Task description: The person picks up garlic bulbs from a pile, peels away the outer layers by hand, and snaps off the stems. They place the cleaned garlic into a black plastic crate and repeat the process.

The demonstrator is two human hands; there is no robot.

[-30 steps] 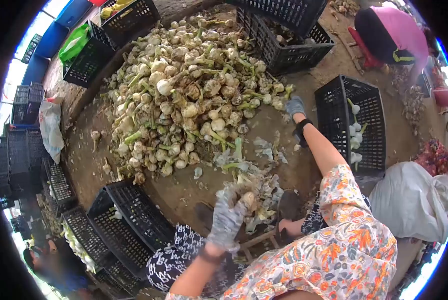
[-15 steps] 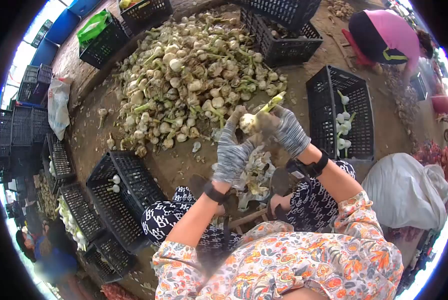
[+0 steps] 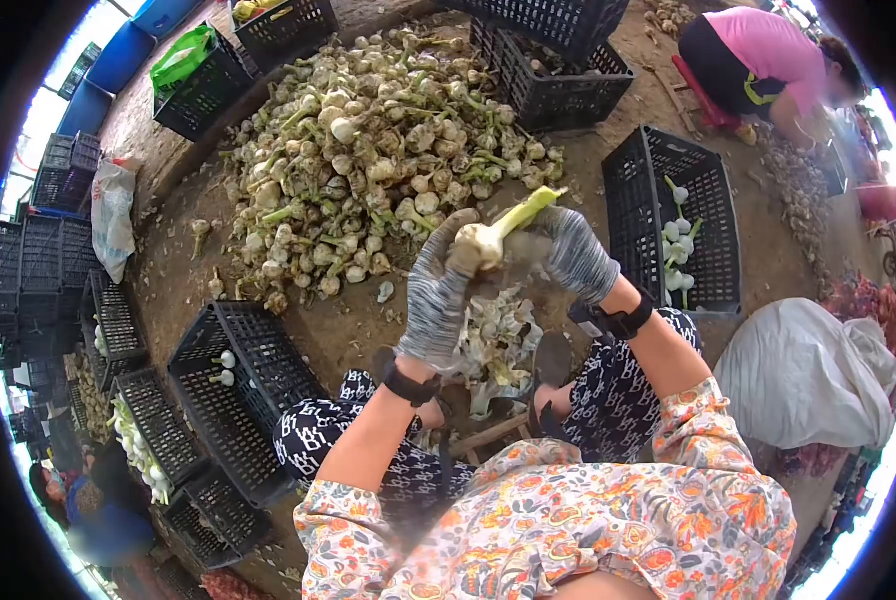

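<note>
My left hand (image 3: 436, 290), in a grey knitted glove with dirty fingertips, grips a garlic bulb (image 3: 483, 243). The bulb is whitish, and its green-yellow stem (image 3: 530, 208) points up and to the right. Close beside the stem is my right hand (image 3: 576, 255), gloved alike, its fingers curled and blurred by motion. Whether those fingers pinch anything cannot be made out. Under both hands, loose garlic skins (image 3: 498, 340) lie on the ground between my feet. Beyond them rises a big pile of unpeeled garlic (image 3: 368, 150).
Clean white bulbs lie in a black crate (image 3: 713, 230) on the right and another crate (image 3: 233, 400) on the left. A white sack (image 3: 808, 370) stands at the right. Stacked crates (image 3: 568, 95) are behind the pile. A person in pink (image 3: 768, 55) bends down at the upper right.
The bulb has shifted slightly left with my left hand, and more of its pale surface shows. My right hand has drawn a little apart from the bulb.
</note>
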